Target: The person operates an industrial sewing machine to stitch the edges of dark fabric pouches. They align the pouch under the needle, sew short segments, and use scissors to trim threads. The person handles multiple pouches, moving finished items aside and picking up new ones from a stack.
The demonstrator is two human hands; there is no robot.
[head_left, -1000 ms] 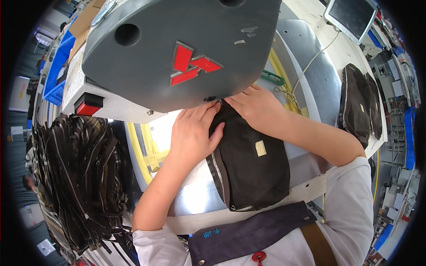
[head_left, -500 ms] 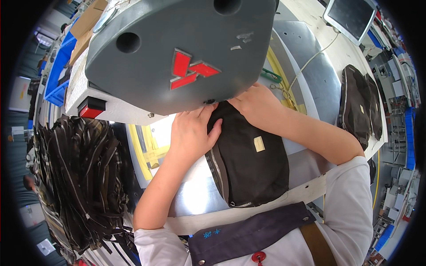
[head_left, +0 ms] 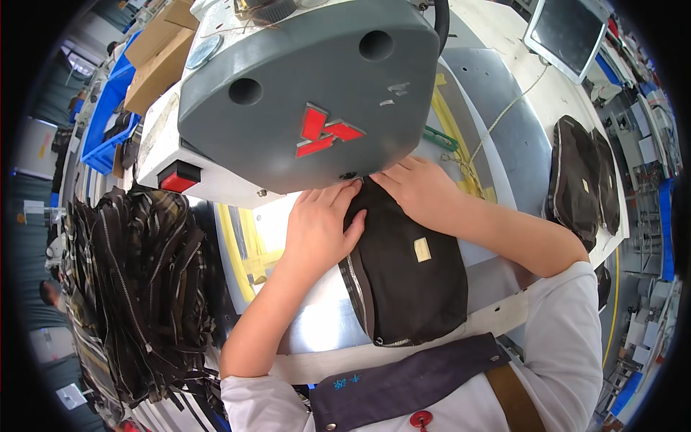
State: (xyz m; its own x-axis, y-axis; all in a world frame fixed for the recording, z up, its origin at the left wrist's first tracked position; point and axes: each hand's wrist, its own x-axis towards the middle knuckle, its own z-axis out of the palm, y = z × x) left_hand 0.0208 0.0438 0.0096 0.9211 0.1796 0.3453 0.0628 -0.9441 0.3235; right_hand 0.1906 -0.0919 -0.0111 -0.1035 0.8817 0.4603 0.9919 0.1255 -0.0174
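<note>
A dark brown fabric pouch (head_left: 410, 288) with a zipper along its left side and a small cream label lies on the metal plate of the machine bed. Its far end runs in beneath the grey head of a sewing machine (head_left: 302, 108). My left hand (head_left: 320, 227) holds the pouch's far left edge, its thumb resting on the cloth and its fingertips near the machine head. At the far right edge, my right hand (head_left: 417, 191) grips the cloth with bent fingers. Whatever lies under the machine head, including the needle area, is hidden.
A thick pile of dark zippered pieces (head_left: 137, 288) hangs at the left. More dark pouches (head_left: 576, 173) lie at the right edge. Blue bins (head_left: 108, 122) and a cardboard box (head_left: 162, 65) stand far left; a screen (head_left: 568, 32) is far right. Green-handled snips (head_left: 440, 139) lie beside the head.
The view has shifted, so the machine head and table appear slightly lower and further right. Both hands stay on the far end of the pouch.
</note>
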